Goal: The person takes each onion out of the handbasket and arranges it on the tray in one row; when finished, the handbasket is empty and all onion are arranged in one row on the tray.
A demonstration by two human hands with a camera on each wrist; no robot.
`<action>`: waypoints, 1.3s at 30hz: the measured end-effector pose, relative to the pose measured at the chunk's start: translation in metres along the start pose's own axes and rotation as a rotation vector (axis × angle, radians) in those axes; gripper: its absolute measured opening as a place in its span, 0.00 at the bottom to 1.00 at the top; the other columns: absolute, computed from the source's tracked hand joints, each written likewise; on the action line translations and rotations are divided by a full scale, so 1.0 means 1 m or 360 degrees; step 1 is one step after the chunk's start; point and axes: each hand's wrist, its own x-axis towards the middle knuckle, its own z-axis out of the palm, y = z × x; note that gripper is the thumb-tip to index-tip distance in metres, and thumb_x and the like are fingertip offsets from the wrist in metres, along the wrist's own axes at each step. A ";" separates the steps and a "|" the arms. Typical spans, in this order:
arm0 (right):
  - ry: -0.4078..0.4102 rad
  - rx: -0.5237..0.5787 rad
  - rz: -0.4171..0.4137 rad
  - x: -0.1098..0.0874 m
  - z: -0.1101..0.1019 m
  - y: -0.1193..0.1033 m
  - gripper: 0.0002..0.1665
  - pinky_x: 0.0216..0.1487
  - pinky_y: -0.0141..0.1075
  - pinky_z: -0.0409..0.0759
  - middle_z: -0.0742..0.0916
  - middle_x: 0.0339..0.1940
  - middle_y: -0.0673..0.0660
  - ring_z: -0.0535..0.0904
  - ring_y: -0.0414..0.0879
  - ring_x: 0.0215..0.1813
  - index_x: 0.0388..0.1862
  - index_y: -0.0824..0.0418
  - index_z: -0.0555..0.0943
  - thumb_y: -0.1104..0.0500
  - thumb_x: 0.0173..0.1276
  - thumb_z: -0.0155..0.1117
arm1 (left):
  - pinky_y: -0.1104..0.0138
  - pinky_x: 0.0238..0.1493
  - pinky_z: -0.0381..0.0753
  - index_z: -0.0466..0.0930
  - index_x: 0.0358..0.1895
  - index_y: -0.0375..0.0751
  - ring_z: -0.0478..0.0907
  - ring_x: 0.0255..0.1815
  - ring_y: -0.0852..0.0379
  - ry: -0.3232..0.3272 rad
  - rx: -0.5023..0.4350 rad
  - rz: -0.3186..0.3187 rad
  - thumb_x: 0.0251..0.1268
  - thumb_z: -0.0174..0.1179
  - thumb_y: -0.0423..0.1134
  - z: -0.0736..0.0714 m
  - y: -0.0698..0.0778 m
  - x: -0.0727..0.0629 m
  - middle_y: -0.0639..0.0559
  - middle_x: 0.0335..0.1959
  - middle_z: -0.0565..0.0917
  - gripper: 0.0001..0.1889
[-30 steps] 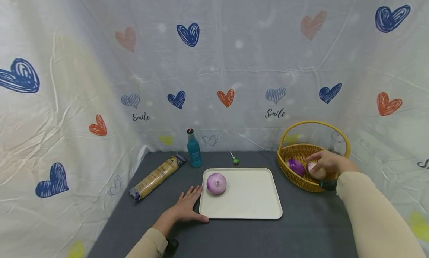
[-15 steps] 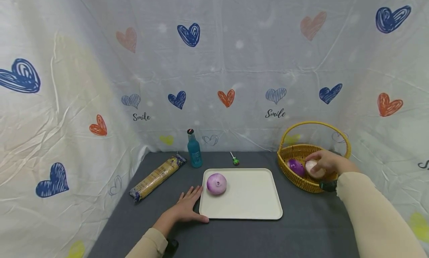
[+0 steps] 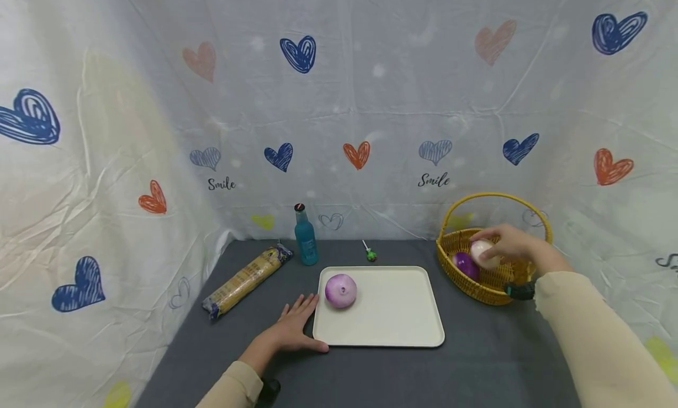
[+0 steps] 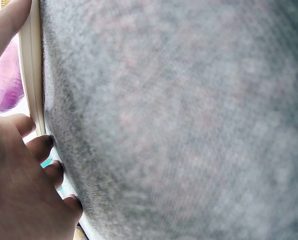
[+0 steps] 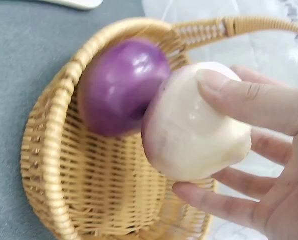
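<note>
So on my feed I've got the right hand [image 3: 511,243] gripping a pale onion [image 3: 483,254] over the basket [image 3: 468,288], near a purple onion [image 3: 466,267]; left hand [image 3: 290,331], fingers spread, touches the tray [image 3: 397,314] bearing a lilac onion [image 3: 341,291]. Dark grey table [image 3: 386,378], heart-print sheet [image 3: 392,102] behind. Count: three onions, one basket, one tray, one blue bottle [image 3: 306,240], one long pack [image 3: 248,281], one lollipop [image 3: 371,255]

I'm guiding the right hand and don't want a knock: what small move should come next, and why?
I'd probably lift the pale onion a little higher before moving sideways. The right hand grips it over the basket, close beside the purple vegetable, and the basket rim lies between it and the tray, which has bare space beside the pinkish onion.
</note>
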 end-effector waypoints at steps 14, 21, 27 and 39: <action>0.0006 0.0014 -0.0212 0.004 0.017 -0.036 0.34 0.40 0.44 0.84 0.82 0.60 0.67 0.79 0.51 0.44 0.68 0.59 0.79 0.53 0.64 0.75 | 0.34 0.77 0.37 0.42 0.83 0.47 0.37 0.84 0.39 -0.0007 0.0040 -0.0019 0.45 0.68 0.76 0.000 -0.002 0.000 0.45 0.84 0.47 0.67; 0.0067 -0.0053 -0.0374 0.004 0.025 -0.051 0.31 0.43 0.42 0.83 0.84 0.58 0.64 0.80 0.52 0.48 0.66 0.59 0.80 0.54 0.65 0.74 | 0.34 0.77 0.37 0.43 0.83 0.47 0.38 0.84 0.38 0.0011 0.0042 0.0005 0.47 0.69 0.73 0.000 0.000 -0.002 0.44 0.84 0.47 0.65; 0.0078 -0.0084 -0.0447 0.002 0.033 -0.067 0.28 0.45 0.39 0.81 0.84 0.58 0.62 0.80 0.51 0.48 0.63 0.54 0.83 0.55 0.63 0.76 | 0.34 0.77 0.37 0.43 0.83 0.48 0.38 0.84 0.39 0.0019 0.0047 -0.0004 0.47 0.68 0.74 -0.001 0.000 -0.002 0.45 0.84 0.47 0.65; 0.0064 -0.0090 -0.0585 0.009 0.049 -0.085 0.28 0.48 0.39 0.82 0.84 0.60 0.63 0.79 0.52 0.51 0.62 0.55 0.83 0.56 0.62 0.77 | 0.35 0.77 0.37 0.44 0.83 0.46 0.38 0.84 0.39 0.0022 0.0052 -0.0013 0.47 0.69 0.73 0.000 0.004 -0.001 0.44 0.84 0.47 0.65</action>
